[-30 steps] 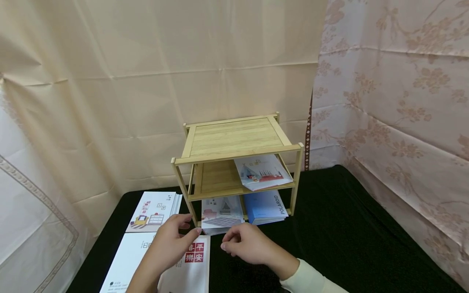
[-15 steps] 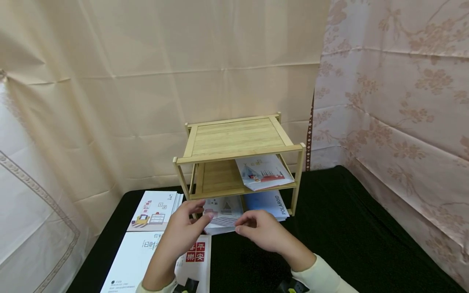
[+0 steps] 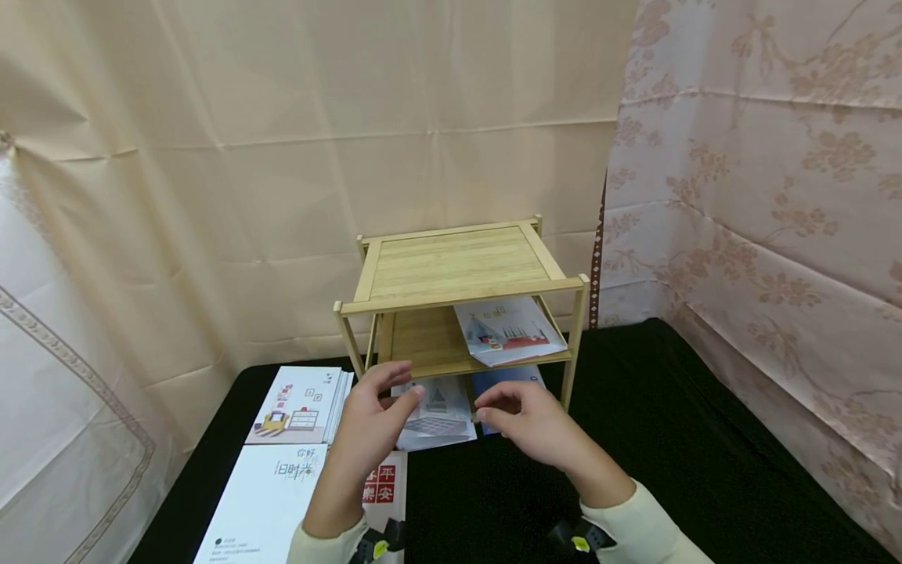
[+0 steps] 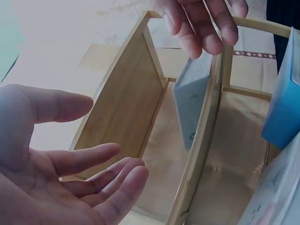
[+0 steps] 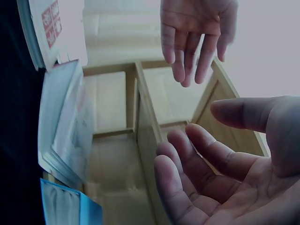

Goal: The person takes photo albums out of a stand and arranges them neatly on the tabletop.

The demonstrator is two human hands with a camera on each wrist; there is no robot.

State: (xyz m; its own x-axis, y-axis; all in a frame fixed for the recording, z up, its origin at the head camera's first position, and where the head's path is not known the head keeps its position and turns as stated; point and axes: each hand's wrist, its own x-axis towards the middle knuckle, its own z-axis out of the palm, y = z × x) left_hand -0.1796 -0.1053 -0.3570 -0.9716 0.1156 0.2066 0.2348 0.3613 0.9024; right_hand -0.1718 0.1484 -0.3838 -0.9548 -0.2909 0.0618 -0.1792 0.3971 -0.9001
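Observation:
My left hand (image 3: 373,427) is held in front of the left side of a small wooden rack (image 3: 458,262), fingers loosely bent and holding nothing. Facing it, my right hand (image 3: 528,419) hovers before the rack's right side, also with nothing in its grasp. Between them at the bottom level sits a stack of books whose top cover shows a grey building (image 3: 437,423). Beside that stack, a blue book (image 5: 93,211) is partly hidden by my right hand in the head view. On the middle shelf, a white book with a red and blue picture (image 3: 510,333) lies at the right.
Left of the rack is a pile of white books with a yellow vehicle (image 3: 296,403) on the cover. Nearer lie a white book (image 3: 257,501) and a book with red squares (image 3: 386,486), partly behind my left arm. Curtains surround the black-covered table (image 3: 662,439).
Both hands have moved forward and to the right, from near the books at the front up to the rack's lower front. They stay without anything in them.

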